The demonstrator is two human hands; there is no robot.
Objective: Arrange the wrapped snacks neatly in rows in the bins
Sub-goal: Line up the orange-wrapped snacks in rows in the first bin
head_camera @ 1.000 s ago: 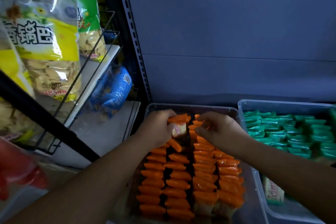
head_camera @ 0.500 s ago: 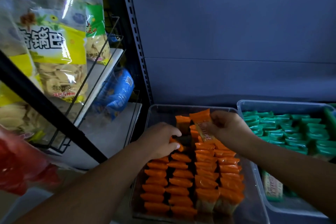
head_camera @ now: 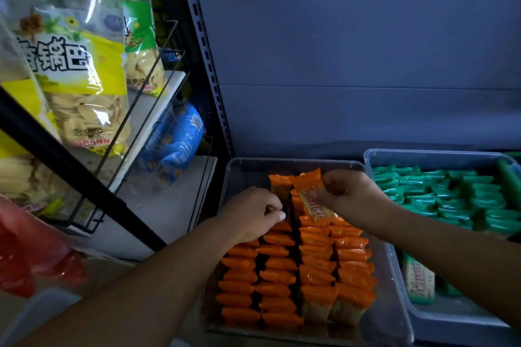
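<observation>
Orange snack [head_camera: 311,197] pinched in right hand [head_camera: 349,196], tilted, over far end of the orange rows [head_camera: 296,276] in clear bin [head_camera: 248,166]. Left hand [head_camera: 253,214] curled at top of second row; can't tell if it grips a pack. Green snacks [head_camera: 451,194] fill second bin [head_camera: 423,153] just right. Yellow bags [head_camera: 76,79] at left.

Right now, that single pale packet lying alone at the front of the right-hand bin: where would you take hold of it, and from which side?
Pinch the pale packet across its middle, on its two long edges, coming straight down from above. It lies flat and lengthwise, close to the left wall of its bin, so a sideways approach looks cramped.
</observation>
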